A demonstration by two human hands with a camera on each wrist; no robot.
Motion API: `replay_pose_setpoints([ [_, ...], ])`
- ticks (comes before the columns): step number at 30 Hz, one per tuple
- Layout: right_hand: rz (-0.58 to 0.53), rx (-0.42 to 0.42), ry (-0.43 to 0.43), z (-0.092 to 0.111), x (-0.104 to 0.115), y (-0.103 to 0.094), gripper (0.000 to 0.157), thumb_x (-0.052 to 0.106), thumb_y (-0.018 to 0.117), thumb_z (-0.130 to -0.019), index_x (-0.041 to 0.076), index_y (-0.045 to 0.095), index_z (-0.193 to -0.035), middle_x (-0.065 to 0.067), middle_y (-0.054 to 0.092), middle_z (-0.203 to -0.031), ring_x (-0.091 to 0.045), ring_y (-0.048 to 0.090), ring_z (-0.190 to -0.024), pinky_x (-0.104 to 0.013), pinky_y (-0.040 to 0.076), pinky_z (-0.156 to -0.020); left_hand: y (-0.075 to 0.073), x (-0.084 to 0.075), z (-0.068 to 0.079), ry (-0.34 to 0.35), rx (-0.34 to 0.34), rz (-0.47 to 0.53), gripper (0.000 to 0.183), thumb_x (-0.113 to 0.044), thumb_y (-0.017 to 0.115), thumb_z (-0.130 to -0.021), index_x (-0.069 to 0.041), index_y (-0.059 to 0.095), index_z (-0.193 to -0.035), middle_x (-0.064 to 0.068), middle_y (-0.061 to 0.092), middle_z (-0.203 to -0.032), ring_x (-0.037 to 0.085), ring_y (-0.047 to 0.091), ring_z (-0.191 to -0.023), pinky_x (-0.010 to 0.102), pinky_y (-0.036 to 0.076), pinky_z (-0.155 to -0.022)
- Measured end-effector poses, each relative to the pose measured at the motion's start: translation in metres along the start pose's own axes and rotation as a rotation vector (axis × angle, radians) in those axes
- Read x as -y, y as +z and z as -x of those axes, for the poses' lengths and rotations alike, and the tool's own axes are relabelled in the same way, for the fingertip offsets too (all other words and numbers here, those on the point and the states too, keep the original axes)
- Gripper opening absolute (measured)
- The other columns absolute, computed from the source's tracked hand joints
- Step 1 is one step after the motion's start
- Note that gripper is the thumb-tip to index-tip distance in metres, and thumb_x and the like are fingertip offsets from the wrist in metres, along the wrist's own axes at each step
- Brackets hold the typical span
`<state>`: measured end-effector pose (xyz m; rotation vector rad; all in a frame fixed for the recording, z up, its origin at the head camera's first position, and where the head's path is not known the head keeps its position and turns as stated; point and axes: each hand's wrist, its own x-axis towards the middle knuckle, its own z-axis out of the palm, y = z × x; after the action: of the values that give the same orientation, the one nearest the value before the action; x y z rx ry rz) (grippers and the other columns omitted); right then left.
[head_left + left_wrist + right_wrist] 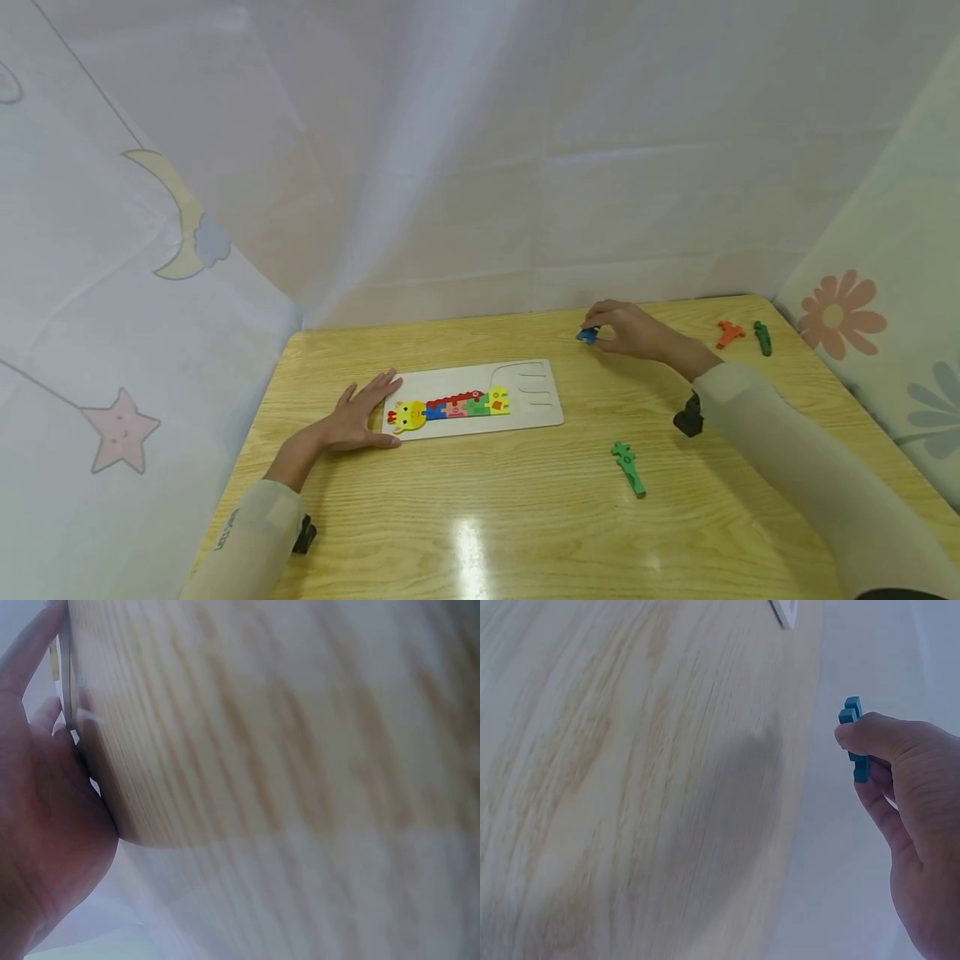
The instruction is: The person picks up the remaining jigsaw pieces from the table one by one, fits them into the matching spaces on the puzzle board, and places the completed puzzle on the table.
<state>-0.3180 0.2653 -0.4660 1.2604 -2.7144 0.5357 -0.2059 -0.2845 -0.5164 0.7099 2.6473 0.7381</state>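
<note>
Blue piece (588,336), one: right fingers (883,813) pinch it; spread left fingers (378,389) touch one board (450,381).

My left hand (363,417) lies spread at the left end of the board (457,377); my right hand (632,330), fingers pinching, hovers past its far right corner.
</note>
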Motion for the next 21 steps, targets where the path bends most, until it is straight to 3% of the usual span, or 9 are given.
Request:
replay_pose_setpoints([
  [21, -0.017, 0.0, -0.114, -0.024, 0.02, 0.003, 0.033, -0.005, 0.087, -0.082, -0.004, 0.078, -0.115, -0.016, 0.07, -0.117, -0.033, 0.068, -0.107, -0.048, 0.06, -0.09, 0.0, 0.0, 0.001, 0.026, -0.014, 0.006, 0.11, -0.053, 0.083, -0.087, -0.006, 0.026, -0.168, 0.018, 0.011, -0.177, 0.045, 0.01, -0.162, 0.072, -0.005, -0.123],
])
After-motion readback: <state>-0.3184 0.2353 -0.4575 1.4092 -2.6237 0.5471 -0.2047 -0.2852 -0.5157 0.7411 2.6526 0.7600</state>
